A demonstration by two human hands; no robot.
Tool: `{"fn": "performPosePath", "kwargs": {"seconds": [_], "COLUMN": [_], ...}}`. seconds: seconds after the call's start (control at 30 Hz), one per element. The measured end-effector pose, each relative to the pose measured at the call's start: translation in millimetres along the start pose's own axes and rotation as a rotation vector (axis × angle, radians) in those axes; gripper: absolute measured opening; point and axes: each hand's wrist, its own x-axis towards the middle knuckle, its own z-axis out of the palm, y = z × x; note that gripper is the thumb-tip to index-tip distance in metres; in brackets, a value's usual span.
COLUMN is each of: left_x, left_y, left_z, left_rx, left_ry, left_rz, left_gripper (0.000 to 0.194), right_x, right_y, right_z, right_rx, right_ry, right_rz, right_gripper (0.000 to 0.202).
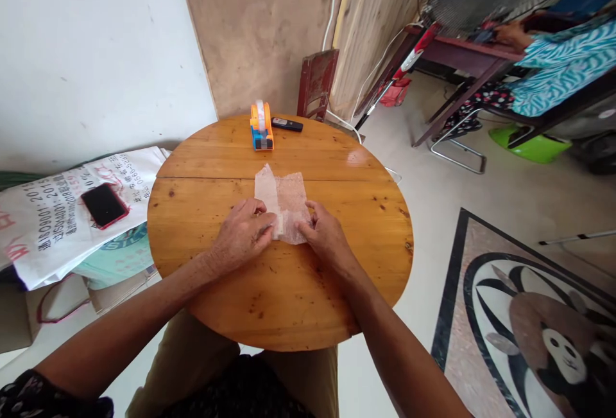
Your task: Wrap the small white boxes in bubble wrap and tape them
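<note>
A small translucent sheet of bubble wrap (291, 194) lies on the round wooden table (216, 155), with a paler, seemingly doubled strip along its left side. My left hand (244, 230) is closed at the sheet's lower left, thumb and fingers pinching its edge. On the lower right corner, my right hand (326, 230) grips the wrap between thumb and curled fingers. Whether anything lies inside the fold I cannot tell. Beyond the wrap stands an orange and blue tape dispenser (261, 128) with a roll of tape. A black handheld device (287, 124) rests beside it.
A phone (104, 205) lies on printed white sacks (139, 171) left of the table. A dark red wooden chair (317, 81) stands behind it. At upper right are a fan (457, 0) and a person in a blue patterned sleeve (563, 65) at another table (447, 58).
</note>
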Motion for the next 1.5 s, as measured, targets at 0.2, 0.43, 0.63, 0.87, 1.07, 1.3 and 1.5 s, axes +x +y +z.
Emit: {"fn": "performPosePath", "kwargs": {"seconds": [0.2, 0.43, 0.63, 0.87, 1.07, 1.3, 1.5], "left_x": [3.9, 9.2, 7.4, 6.2, 1.7, 11.2, 11.8], "left_y": [0.4, 0.2, -1.9, -0.1, 1.6, 14.2, 14.8], "left_z": [-1.3, -4.2, -0.1, 3.2, -0.4, 1.2, 5.3], "left_rx": [0.008, 0.052, -0.084, -0.237, -0.598, -0.457, -0.415], "left_ry": [-0.051, -0.072, -0.070, -0.035, 0.040, -0.026, -0.016], "left_rz": [0.027, 0.045, -0.024, -0.158, -0.482, -0.601, -0.595], "left_gripper": [0.017, 0.018, 0.020, 0.036, 0.023, 0.021, 0.014], "right_x": [1.6, 6.5, 10.4, -5.9, -24.1, -20.8, -12.8], "right_y": [1.3, -25.4, -37.4, -49.6, -63.3, -60.6, -52.1], "right_z": [8.8, 17.7, 20.8, 2.8, -5.5, -11.9, -12.3], "right_rx": [0.285, 0.519, 0.499, 0.465, 0.091, 0.053, 0.139], "right_ry": [0.088, 0.088, 0.047, -0.110, -0.154, -0.209, -0.171], "right_rz": [-0.035, -0.099, -0.085, -0.142, -0.226, -0.233, -0.324], "right_gripper": [0.054, 0.058, 0.047, 0.044, 0.060, 0.067, 0.065]}}
